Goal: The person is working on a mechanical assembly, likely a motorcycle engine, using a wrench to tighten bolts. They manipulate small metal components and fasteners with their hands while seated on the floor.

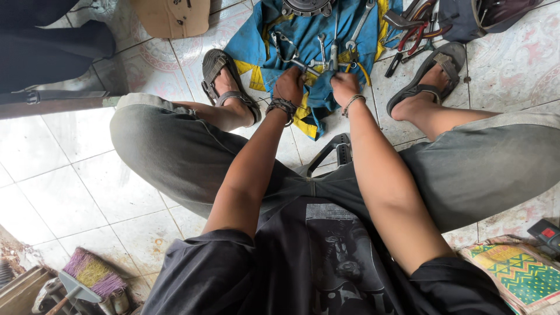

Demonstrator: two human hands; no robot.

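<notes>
I sit low with my knees apart and reach down between my sandalled feet. My left hand (pixel 289 85) and my right hand (pixel 343 85) are both closed on tools lying on a blue and yellow cloth (pixel 265 36) spread on the tiled floor. Several metal wrenches (pixel 357 28) lie across the cloth. The left hand grips the shaft of one wrench (pixel 290 59); the right hand closes round a small metal tool (pixel 333 58) standing up from it. A round metal part (pixel 305 6) rests at the cloth's far edge. Both wrists wear bracelets.
Pliers with red handles (pixel 413 35) lie right of the cloth beside a dark bag (pixel 478 16). A tan seat (pixel 173 16) stands far left. A purple broom (pixel 92 274) lies at the lower left, a patterned mat (pixel 516 271) at the lower right.
</notes>
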